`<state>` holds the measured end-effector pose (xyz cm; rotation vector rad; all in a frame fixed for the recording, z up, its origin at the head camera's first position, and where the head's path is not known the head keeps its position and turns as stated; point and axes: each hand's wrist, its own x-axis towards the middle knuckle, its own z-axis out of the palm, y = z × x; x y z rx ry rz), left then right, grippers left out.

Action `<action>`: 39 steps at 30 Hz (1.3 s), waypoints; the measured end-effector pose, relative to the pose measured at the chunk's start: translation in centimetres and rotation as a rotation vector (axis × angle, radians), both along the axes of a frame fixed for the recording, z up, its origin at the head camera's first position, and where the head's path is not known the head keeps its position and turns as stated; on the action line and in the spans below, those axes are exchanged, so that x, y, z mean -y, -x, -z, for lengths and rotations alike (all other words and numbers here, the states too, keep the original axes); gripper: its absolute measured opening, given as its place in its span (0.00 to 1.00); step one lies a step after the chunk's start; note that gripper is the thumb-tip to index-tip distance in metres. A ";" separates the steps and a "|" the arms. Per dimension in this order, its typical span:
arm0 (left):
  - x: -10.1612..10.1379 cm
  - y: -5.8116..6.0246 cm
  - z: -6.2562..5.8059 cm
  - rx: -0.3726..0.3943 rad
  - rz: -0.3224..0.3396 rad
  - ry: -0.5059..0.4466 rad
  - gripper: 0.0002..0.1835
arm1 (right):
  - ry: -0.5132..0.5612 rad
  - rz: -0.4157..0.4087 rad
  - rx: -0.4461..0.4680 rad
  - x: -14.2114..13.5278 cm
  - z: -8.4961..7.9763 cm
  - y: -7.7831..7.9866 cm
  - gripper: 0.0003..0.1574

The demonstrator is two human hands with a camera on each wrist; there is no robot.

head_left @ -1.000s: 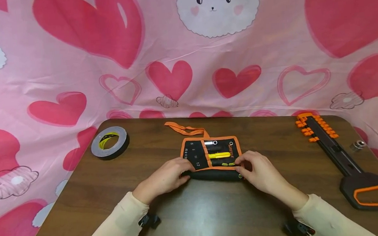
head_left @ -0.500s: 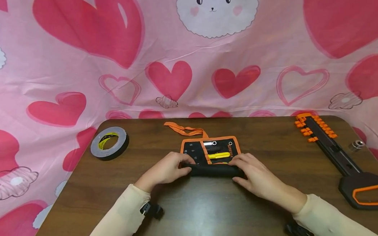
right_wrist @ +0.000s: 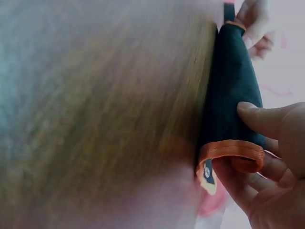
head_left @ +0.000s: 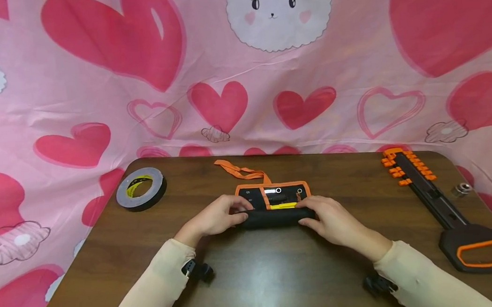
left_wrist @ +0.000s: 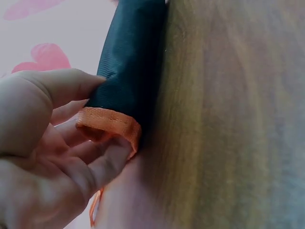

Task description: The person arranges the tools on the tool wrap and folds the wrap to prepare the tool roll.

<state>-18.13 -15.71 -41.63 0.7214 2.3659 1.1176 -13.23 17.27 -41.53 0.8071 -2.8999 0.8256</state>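
Note:
A black tool roll pouch (head_left: 275, 218) with orange trim lies mid-table, its near part rolled up. Beyond the roll its flat part still shows printed numbers, a yellow-handled tool (head_left: 284, 206) and a tool with a ring end. An orange tie strap (head_left: 240, 169) trails from its far edge. My left hand (head_left: 221, 216) grips the left end of the roll; in the left wrist view its thumb presses the black fabric (left_wrist: 128, 62) and its fingers curl at the orange edge. At the right end my right hand (head_left: 331, 218) holds the roll likewise, thumb on the fabric (right_wrist: 231, 90).
A roll of tape (head_left: 140, 189) lies at the back left of the wooden table (head_left: 254, 284). To the right rests a long black and orange tool holder (head_left: 432, 198) with a handle, and a small metal socket (head_left: 461, 189) beside it. A heart-patterned cloth hangs behind.
Both hands have rolled the pouch's near edge away from me. The roll now covers the lower numbers, the orange seam and part of the yellow-handled tool.

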 end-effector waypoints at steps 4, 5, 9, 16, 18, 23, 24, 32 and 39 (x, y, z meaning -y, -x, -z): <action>0.6 -0.4 0.0 0.019 -0.010 -0.001 0.16 | 0.054 0.005 0.053 -0.3 0.1 0.6 0.21; 0.8 -0.4 0.0 0.026 -0.007 0.002 0.18 | 0.068 0.001 0.062 -0.4 0.2 0.8 0.21; 1.3 -0.5 -0.1 0.037 0.009 0.019 0.25 | 0.099 0.011 0.090 -0.6 0.3 1.2 0.21; 1.3 0.0 -0.2 -0.009 -0.019 -0.004 0.22 | 0.136 0.057 0.158 -1.1 0.2 1.6 0.23; 1.3 0.2 -0.2 0.003 -0.037 -0.012 0.20 | 0.153 0.065 0.170 -1.1 0.4 1.7 0.23; 1.1 0.8 0.0 0.036 -0.086 -0.017 0.20 | 0.183 0.081 0.169 -1.2 0.7 2.2 0.24; 1.0 0.9 0.0 0.049 -0.099 -0.020 0.20 | 0.184 0.084 0.168 -1.2 0.8 2.3 0.23; 0.5 1.3 0.2 0.108 -0.166 -0.069 0.15 | 0.201 0.185 0.170 -0.4 0.8 2.3 0.20; 0.3 1.5 0.2 0.133 -0.264 -0.063 0.13 | 0.078 0.179 -0.039 0.6 0.6 1.8 0.20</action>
